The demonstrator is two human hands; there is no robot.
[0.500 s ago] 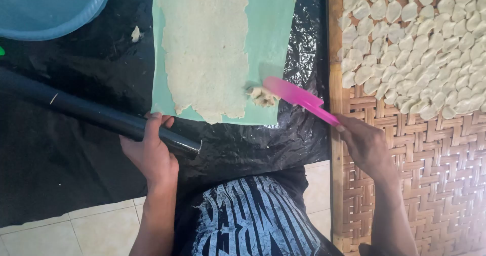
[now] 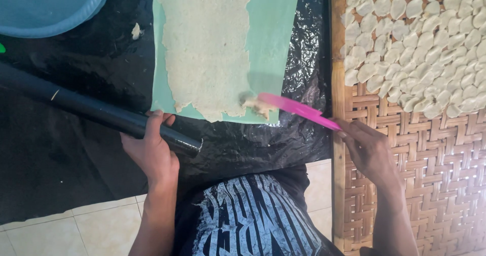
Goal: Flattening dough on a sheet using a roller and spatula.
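Note:
A long sheet of pale rolled dough (image 2: 205,43) lies on a green mat (image 2: 273,38) over black plastic. My right hand (image 2: 367,150) grips a pink plastic knife (image 2: 296,109); its tip touches a small scrap of dough (image 2: 255,105) at the sheet's near right corner. My left hand (image 2: 152,147) is wrapped around a black rolling tube (image 2: 86,109) that runs off to the left, just below the mat's near edge.
A woven bamboo tray (image 2: 435,175) on the right carries several small oval dough pieces (image 2: 420,48). A blue basin (image 2: 45,8) sits at the top left. A dough crumb (image 2: 135,31) lies on the black plastic sheet (image 2: 61,175). White floor tiles (image 2: 76,230) show below.
The pink knife's tip has slid a little left against the dough scrap. The left hand and the black tube have stayed put.

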